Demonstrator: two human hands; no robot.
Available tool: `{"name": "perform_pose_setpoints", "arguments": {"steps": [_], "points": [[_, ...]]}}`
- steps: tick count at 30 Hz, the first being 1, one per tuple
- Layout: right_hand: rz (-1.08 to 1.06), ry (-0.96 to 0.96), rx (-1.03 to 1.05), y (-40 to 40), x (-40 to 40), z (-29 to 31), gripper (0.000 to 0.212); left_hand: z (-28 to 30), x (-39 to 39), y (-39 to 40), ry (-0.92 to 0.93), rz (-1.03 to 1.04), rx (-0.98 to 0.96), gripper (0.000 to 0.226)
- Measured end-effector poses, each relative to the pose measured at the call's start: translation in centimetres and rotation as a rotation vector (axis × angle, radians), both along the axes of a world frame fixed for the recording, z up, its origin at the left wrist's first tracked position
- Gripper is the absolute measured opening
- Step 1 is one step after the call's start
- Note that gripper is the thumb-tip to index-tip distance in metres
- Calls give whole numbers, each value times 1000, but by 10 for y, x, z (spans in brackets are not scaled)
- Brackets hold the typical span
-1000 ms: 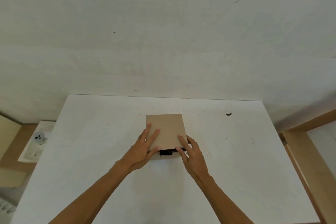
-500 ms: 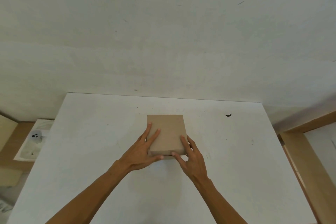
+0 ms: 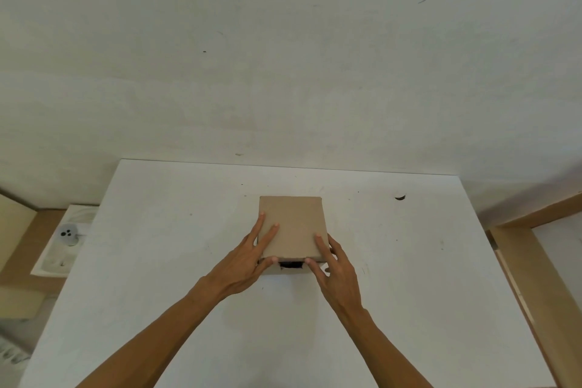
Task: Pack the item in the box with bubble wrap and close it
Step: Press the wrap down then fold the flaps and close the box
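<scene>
On one table [image 3: 157, 261], two hands press one box [image 3: 291, 224].

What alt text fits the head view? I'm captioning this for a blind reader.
Two hands, left hand and right hand, press down the lid of a small cardboard box on a white table; a dark gap shows at its near edge.
</scene>
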State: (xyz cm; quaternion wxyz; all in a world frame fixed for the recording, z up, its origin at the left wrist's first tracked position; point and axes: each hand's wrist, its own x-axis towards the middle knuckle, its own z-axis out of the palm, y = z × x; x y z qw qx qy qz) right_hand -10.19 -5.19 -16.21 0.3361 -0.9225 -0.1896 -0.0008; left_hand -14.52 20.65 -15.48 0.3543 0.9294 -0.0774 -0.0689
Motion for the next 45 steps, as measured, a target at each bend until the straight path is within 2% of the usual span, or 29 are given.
{"name": "perform_pose_setpoints", "arguments": {"steps": [5,14,18,25,28,30,34,37,41,45], "points": [[16,-19,-14,4,4,3,60,3,1,1,-24,4,21,60],[34,-29,8,5,2,-1,59,1,-4,-3,1,12,27,58],[40,-90,-37,6,0,-5,47,1,-7,-4,-14,82,-52,51],[-52,-16,144,14,-7,-3,42,1,-2,-7,-1,110,-106,50],[-51,-51,125,16,-5,0,38,-2,-2,-7,-2,109,-20,51],[34,-158,60,15,-2,1,33,-4,-2,-7,-68,107,114,51],[229,-327,-19,17,-5,-4,22,-7,1,-2,-167,-20,305,50],[334,-357,-45,18,-8,-7,27,-8,-2,1,-170,-57,348,52],[368,-394,-73,15,-5,-8,11,-6,-6,3,-182,-105,366,55],[352,-423,-122,15,-4,-8,36,-5,-5,5,-192,-151,418,62]]}}
